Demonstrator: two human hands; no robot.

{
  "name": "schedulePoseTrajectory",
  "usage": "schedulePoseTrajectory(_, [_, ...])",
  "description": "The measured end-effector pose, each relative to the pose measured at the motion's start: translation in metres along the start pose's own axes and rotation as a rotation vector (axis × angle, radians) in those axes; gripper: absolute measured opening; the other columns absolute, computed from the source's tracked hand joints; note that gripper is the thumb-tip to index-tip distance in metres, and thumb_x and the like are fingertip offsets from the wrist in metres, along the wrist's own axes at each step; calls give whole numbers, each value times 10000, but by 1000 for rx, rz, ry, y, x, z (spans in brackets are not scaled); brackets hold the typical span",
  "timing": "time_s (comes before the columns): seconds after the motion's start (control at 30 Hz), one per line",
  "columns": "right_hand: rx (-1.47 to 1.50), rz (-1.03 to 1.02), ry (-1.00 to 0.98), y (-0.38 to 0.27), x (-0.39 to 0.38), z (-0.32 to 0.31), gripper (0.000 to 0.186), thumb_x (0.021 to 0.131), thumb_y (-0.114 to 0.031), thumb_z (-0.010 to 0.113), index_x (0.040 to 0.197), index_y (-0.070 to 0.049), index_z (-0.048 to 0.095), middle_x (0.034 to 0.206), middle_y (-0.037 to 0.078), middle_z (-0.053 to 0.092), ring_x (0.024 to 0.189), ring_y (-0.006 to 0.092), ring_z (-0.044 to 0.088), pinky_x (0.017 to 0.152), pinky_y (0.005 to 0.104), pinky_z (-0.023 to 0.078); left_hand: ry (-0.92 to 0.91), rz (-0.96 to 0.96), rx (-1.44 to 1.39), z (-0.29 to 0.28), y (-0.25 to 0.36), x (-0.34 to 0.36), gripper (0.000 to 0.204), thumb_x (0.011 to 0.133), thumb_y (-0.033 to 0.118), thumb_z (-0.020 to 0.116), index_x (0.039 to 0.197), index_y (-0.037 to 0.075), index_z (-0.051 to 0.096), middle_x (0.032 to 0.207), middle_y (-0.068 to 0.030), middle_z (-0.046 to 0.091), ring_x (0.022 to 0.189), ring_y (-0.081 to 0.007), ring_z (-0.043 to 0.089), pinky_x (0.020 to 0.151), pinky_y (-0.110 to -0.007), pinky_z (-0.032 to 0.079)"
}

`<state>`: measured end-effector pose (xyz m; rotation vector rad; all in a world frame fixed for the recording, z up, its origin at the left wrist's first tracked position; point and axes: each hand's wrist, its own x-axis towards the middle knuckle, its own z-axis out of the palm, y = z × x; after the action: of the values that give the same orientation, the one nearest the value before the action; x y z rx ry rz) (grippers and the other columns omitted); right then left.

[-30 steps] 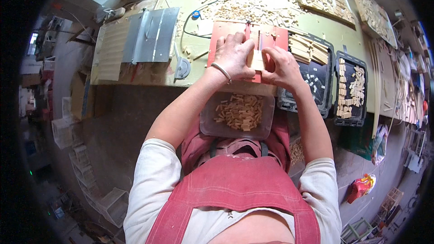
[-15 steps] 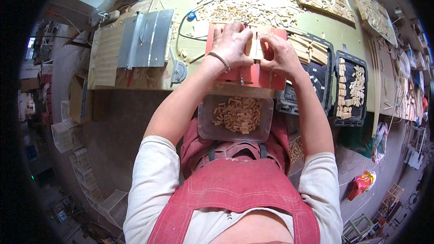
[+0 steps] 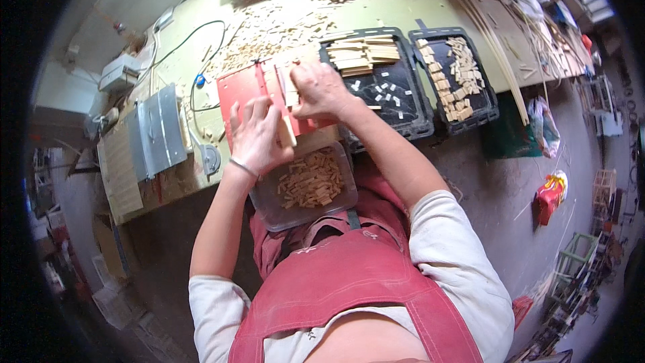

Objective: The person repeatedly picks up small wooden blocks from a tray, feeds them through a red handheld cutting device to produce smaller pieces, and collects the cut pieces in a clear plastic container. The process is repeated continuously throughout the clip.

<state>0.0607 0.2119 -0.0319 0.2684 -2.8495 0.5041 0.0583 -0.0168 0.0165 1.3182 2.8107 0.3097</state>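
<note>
A red flat-topped work plate with a slot lies at the bench's front edge. My left hand is over its near left part, fingers bent, with a pale wooden block held at its thumb side. On the right side of the plate, my right hand is closed, thumb and fingertips at a small light wooden piece; its fingers partly hide that piece. Below the plate, a clear plastic tub of small wooden pieces sits at my lap.
Right of the plate stand a black tray with wooden strips and another black tray with small blocks. Wood offcuts cover the back of the bench. A grey metal plate and a black cable lie at left.
The view has swung to the right, so the bench appears shifted left and tilted. My hands have moved apart; the left one has come toward the near edge with the wooden block.
</note>
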Motion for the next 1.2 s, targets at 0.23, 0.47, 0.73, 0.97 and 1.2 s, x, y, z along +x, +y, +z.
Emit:
schedulePoseTrajectory(0.23, [68,17,133,3,-18,2,596,693,-452,822,1044,-23,604,1028,180,663,1024,348,692,928,460,569,-118,143,-70,-23,56,-65,757,591,363,926,1249,118,644,1500,-143,491,1530,-363,386,1297,-639,143])
schedulePoseTrajectory(0.47, [293,298,231,20,-86,-41,605,704,-389,829,1184,-86,619,1108,144,672,1033,319,689,927,454,564,-91,-12,-118,-14,67,-92,697,649,285,940,1268,153,645,1506,-119,492,1535,-339,398,1287,-633,165])
schedulePoseTrajectory(0.73, [182,1020,313,151,-281,-70,579,729,-286,883,1211,-77,640,1153,155,709,1051,317,734,901,432,605,-113,-80,-170,5,67,-106,597,699,283,887,1230,132,663,1485,-136,514,1522,-340,418,1290,-638,163])
schedulePoseTrajectory(0.97, [-99,1076,378,215,-332,-71,614,721,-343,889,1197,-44,644,1168,191,726,1077,398,717,956,499,577,-184,-64,-205,16,76,-103,617,719,273,891,1270,130,650,1494,-153,504,1514,-363,425,1286,-649,166])
schedulePoseTrajectory(1.2, [-184,1046,314,249,-285,-95,652,740,-392,830,1248,-34,632,1218,207,714,1156,396,693,1008,496,556,-223,-103,-208,23,78,-105,593,720,280,885,1242,123,651,1480,-162,510,1503,-361,429,1286,-654,170])
